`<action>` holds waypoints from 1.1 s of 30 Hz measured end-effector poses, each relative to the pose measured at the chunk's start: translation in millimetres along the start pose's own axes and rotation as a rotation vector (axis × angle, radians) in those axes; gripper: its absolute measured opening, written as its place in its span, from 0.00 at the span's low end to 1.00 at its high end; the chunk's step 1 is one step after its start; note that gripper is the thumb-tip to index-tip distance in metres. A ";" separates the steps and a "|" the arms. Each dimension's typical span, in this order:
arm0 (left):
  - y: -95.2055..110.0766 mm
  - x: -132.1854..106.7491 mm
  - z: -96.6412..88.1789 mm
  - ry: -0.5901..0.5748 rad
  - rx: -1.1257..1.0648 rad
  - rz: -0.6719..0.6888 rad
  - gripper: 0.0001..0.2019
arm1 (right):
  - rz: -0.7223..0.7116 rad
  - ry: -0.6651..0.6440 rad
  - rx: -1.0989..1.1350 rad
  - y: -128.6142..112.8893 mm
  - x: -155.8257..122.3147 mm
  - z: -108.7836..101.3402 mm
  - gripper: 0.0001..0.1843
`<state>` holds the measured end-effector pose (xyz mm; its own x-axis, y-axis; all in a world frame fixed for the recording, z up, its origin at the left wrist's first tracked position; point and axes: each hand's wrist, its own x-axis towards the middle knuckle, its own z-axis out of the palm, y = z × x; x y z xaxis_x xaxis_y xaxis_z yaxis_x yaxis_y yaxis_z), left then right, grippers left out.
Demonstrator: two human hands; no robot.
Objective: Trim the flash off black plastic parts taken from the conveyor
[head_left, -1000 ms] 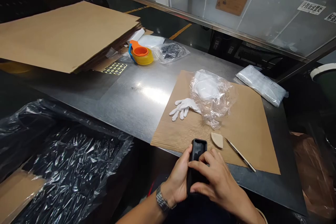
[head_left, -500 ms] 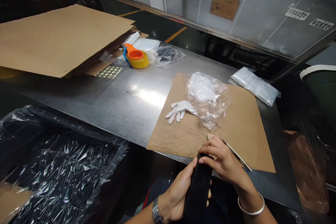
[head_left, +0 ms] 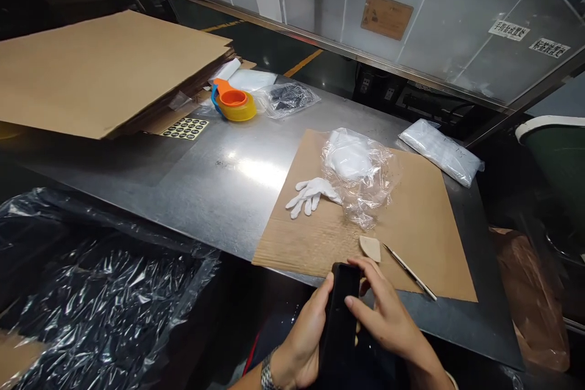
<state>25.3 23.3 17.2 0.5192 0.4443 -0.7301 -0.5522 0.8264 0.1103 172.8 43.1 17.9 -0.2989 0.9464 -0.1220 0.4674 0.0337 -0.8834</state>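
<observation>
A long black tray-like piece (head_left: 339,317) with a raised rim and a recessed face is held upright just off the table's front edge. My left hand (head_left: 304,332) wraps round its left side, thumb along the edge and fingertips showing behind. My right hand (head_left: 384,311) is at its upper right, index finger at the top corner and thumb over the face. Beyond the hands, a small beige wedge-shaped pad (head_left: 370,248) and a slim pen-like tool (head_left: 410,271) lie on a cardboard sheet (head_left: 420,213). The black piece's lower end is dark and hard to make out.
On the sheet lie a white glove (head_left: 313,196) and a clear plastic bag (head_left: 361,164) with white material inside. The metal table (head_left: 205,177) also bears stacked cardboard (head_left: 109,73), a tape dispenser (head_left: 234,102), a sticker sheet (head_left: 186,128) and a wrapped white packet (head_left: 439,149). Black plastic wrapping (head_left: 105,292) lies lower left.
My right hand has shifted from covering the top end of the black piece to its right side, uncovering the recess and the beige pad. My left hand keeps its hold.
</observation>
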 end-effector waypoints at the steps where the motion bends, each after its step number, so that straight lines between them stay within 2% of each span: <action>1: -1.8 -0.2 0.9 0.022 0.016 0.029 0.21 | 0.036 0.038 0.021 -0.5 -1.9 1.8 0.21; 3: -5.8 -0.5 2.0 0.046 0.064 0.070 0.20 | 0.115 0.126 0.081 -1.4 -1.6 4.7 0.14; 7: -8.6 -0.5 0.7 0.036 0.117 0.117 0.22 | 0.256 0.147 0.242 -0.9 5.2 8.4 0.19; 11: -2.7 0.2 -1.6 0.053 0.083 0.090 0.21 | 0.237 0.132 0.317 1.8 -0.1 17.1 0.21; 14: 2.5 1.2 -2.7 0.028 -0.009 0.139 0.19 | 0.191 0.032 0.283 1.4 -12.5 24.7 0.32; 18: 6.5 5.9 -4.2 0.017 -0.003 0.140 0.23 | 0.169 -0.185 0.398 -2.3 -24.8 24.7 0.48; 22: 11.6 14.8 -7.2 0.066 0.044 0.168 0.26 | 0.151 -0.324 0.563 3.7 -25.4 10.6 0.52; 24: 16.9 19.4 -8.8 0.082 0.105 0.175 0.29 | 0.118 -0.359 0.544 12.1 -20.9 -0.1 0.46; 26: 23.5 24.7 -9.6 0.123 0.186 0.273 0.30 | 0.118 -0.270 0.443 21.5 -10.1 -12.2 0.36; 28: 29.9 32.7 -9.1 0.166 0.293 0.451 0.28 | 0.128 -0.036 0.232 29.6 10.2 -25.2 0.27; 30: 35.5 44.8 -7.7 0.189 0.461 0.628 0.26 | 0.107 0.192 -0.001 34.7 40.4 -39.0 0.24; 33: 42.0 67.8 -5.8 0.257 0.676 0.844 0.22 | 0.055 0.346 -0.213 37.0 94.6 -59.5 0.20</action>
<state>33.5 86.2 -31.6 -0.0497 0.9327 -0.3571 -0.1544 0.3461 0.9254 211.3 152.9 0.6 0.0118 0.9996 0.0248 0.6476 0.0113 -0.7619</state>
